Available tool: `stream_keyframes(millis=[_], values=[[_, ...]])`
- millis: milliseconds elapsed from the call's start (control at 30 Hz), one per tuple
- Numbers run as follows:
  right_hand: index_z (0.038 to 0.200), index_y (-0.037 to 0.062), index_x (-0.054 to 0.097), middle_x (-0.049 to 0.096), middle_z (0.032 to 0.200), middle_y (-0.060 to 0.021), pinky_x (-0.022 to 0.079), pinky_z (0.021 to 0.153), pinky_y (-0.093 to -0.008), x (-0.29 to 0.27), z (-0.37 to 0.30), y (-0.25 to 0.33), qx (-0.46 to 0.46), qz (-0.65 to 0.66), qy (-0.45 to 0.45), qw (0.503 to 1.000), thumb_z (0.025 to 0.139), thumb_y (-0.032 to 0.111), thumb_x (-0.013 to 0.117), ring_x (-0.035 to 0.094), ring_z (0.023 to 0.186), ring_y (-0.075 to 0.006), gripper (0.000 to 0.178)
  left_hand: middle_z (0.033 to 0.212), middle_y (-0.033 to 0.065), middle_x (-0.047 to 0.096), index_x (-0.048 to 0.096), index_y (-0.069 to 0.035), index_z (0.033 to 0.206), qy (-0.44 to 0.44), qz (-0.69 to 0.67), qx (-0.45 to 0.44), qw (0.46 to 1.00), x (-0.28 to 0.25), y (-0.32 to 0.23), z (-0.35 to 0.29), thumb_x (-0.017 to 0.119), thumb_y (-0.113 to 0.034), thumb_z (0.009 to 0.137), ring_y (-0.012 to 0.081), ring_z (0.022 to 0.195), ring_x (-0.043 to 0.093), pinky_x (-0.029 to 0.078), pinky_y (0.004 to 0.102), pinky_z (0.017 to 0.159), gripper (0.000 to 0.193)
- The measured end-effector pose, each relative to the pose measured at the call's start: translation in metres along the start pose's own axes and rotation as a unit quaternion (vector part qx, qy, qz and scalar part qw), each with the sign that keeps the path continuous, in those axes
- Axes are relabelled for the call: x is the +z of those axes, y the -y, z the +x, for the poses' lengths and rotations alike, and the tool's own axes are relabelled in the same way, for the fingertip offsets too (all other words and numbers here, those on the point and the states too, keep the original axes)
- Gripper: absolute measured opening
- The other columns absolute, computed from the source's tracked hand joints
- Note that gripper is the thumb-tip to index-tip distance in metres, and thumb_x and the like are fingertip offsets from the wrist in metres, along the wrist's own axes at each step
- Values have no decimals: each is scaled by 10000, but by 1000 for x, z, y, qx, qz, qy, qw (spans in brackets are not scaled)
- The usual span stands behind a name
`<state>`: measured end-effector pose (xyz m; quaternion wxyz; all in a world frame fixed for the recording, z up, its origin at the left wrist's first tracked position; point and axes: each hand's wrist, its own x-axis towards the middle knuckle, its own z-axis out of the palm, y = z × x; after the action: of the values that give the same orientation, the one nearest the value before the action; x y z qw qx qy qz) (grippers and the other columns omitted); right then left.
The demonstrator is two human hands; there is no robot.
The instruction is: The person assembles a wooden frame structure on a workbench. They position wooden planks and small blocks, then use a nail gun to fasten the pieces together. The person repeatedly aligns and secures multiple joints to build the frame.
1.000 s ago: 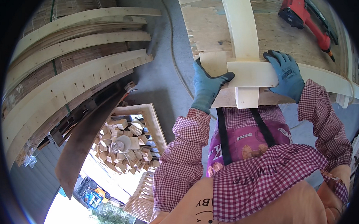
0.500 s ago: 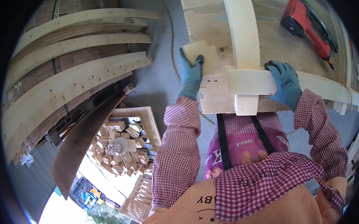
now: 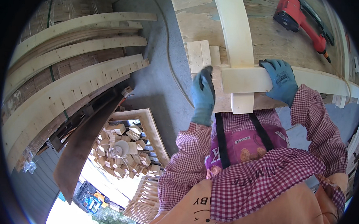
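Note:
Both my hands wear blue gloves with dark fingertips. My right hand (image 3: 281,79) grips the pale crosswise wooden board (image 3: 248,80), with fingers curled over its far edge. That board lies across a long pale plank (image 3: 238,35) running away from me. A short end of wood (image 3: 242,103) shows on the near side of the board. My left hand (image 3: 203,97) is at the near left of the bench, its fingers stretched out and nothing visible in them. Just beyond its fingertips, small flat wood blocks (image 3: 198,55) lie side by side at the bench's left edge.
A red nail gun (image 3: 299,21) rests at the far right of the plywood bench (image 3: 269,30). Large stacks of planks (image 3: 78,77) stand to the left. A wooden crate (image 3: 157,131) with many offcuts (image 3: 124,149) sits at lower left. A hose (image 3: 166,36) runs along the floor.
My left hand has let go of the small wood blocks and drawn back toward me. The blocks stay on the bench. My right hand keeps its place on the board.

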<state>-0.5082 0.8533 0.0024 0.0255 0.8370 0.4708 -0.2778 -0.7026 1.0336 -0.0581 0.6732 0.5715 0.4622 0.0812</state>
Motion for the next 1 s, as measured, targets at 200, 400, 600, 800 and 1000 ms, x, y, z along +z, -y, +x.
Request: stream_keyframes(millis=[200,400,600,800,1000], values=[[1282,127,417,441,1249,-113,260,1053,-415,1,2,-1,20,-4,23,1000,560,301,764,404,1184,-290,820,1142,186,592,531,20,1208,42,89,-86,991,24,4,-13,305,-458,972,260,1026,579,430,352,914,579],[1275,138,421,440,1253,-105,260,1050,-409,-3,2,1,22,-22,36,999,552,312,770,405,1192,-274,822,1145,201,554,519,-28,1208,-40,271,65,960,35,17,-16,452,-207,920,359,1034,543,432,408,903,346],[1268,146,427,446,1242,-94,264,1043,-404,-4,5,2,28,-19,40,999,546,324,766,410,1185,-262,818,1134,191,564,528,-31,1197,-43,309,68,948,35,12,-14,469,-206,911,352,1024,550,437,406,893,340],[1256,142,439,452,1230,-93,269,1038,-402,4,4,-2,14,-21,7,1000,541,322,763,420,1167,-259,806,1133,200,565,535,-25,1185,-30,261,34,964,33,22,-9,429,-262,936,363,1027,546,433,417,894,360],[1250,138,446,458,1223,-93,286,1020,-393,8,2,-4,-2,-14,-20,1000,541,297,754,431,1148,-262,790,1095,225,560,546,-1,1157,-60,154,-147,975,46,-8,11,341,-365,960,388,1006,542,426,435,875,462]])
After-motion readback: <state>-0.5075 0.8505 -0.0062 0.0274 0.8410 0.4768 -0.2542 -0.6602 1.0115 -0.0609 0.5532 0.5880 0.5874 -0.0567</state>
